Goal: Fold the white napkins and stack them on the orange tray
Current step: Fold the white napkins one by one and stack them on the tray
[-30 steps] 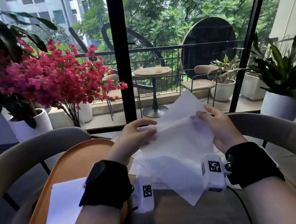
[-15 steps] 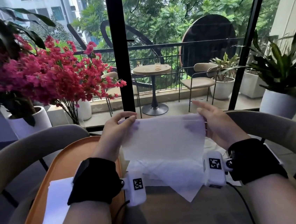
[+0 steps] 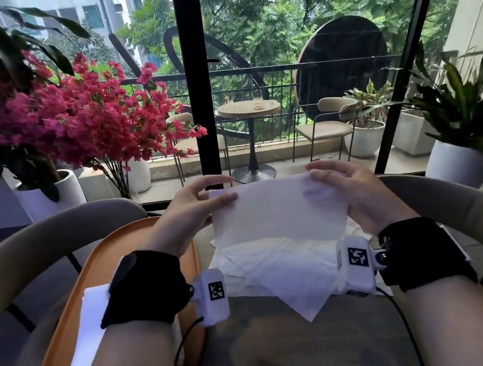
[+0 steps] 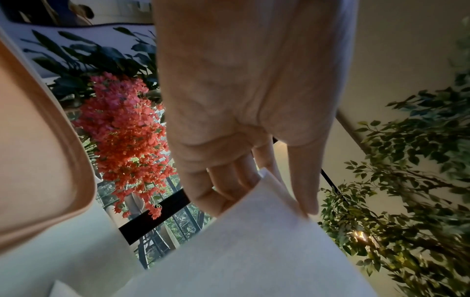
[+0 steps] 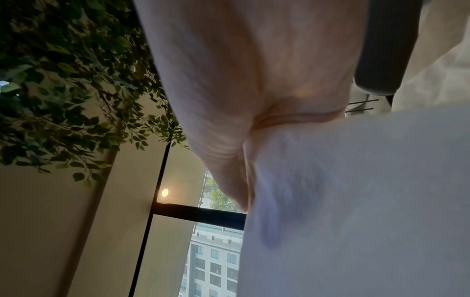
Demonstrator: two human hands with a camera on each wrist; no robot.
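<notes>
White napkin (image 3: 278, 208), raised over worktop (image 3: 281, 342) pile: left hand (image 3: 190, 215) and right hand (image 3: 354, 191) each keep a pinching grip on one top corner, squaring edges for folding

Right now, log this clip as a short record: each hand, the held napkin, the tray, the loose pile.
left hand: pinches the held napkin's upper left corner
right hand: grips its upper right corner
held napkin: white, raised above the table, spread between both hands
orange tray: to the left, white napkins lying on it
loose pile: unfolded white napkins on the table under the held one
</notes>
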